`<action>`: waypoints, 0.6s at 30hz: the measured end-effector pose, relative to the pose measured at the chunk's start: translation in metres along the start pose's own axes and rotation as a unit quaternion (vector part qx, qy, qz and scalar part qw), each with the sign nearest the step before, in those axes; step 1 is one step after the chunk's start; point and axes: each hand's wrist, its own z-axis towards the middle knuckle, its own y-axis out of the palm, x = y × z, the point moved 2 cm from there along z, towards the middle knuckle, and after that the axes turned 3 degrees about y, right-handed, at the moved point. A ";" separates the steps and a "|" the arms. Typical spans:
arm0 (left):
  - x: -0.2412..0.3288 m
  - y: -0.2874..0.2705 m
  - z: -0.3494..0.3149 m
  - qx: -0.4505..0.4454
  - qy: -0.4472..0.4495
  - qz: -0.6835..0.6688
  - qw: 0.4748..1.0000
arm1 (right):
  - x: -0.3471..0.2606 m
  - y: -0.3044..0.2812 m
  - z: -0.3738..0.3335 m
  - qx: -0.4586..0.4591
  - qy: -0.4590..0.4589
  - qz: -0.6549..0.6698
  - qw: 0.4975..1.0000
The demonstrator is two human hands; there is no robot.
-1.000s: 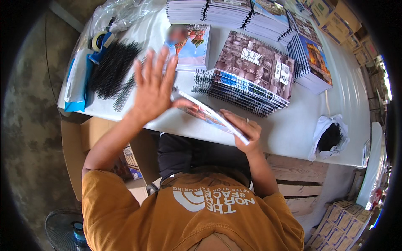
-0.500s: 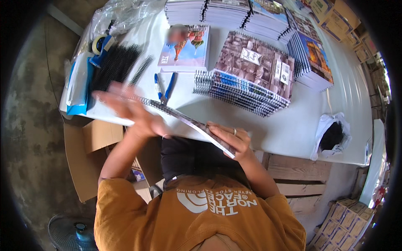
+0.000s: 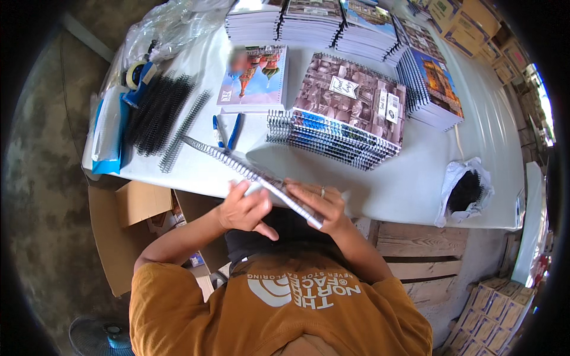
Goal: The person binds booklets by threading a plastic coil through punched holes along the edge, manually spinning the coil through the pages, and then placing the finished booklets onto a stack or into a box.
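My right hand (image 3: 323,207) grips a spiral notebook (image 3: 307,216) edge-on at the table's front edge, fingers over the cover. A dark wire-like coil (image 3: 217,155) runs along the notebook's upper edge and sticks out well past it to the left, toward the loose coils. Beside the spine, my left hand (image 3: 244,210) has its fingers apart, close to the coil; whether they touch it I cannot tell. Blue-handled pliers (image 3: 228,135) lie just beyond the protruding coil. Most of the notebook's cover is turned out of sight.
Black spiral coils (image 3: 157,115) lie in a heap at left, beside a tape dispenser (image 3: 139,83) and a blue-and-white packet (image 3: 108,133). Several bound notebooks (image 3: 350,89) are stacked ahead, near an unbound-looking pile (image 3: 254,77). A white bag (image 3: 469,193) sits right; an open carton (image 3: 110,237) stands below.
My left hand has moved right and nearer me, from the coil's far end to the notebook's spine. The right hand keeps its grip, and the view has shifted slightly.
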 end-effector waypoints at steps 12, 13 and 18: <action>-0.022 -0.022 0.083 0.135 0.012 0.141 0.981 | -0.001 0.017 -0.006 -0.002 -0.015 0.006 1.000; -0.022 -0.018 0.077 0.095 -0.030 0.118 0.988 | -0.004 0.018 -0.002 -0.027 -0.036 0.006 0.999; 0.000 0.005 0.025 0.082 0.024 0.028 0.996 | 0.004 0.014 -0.001 0.002 0.016 0.026 1.000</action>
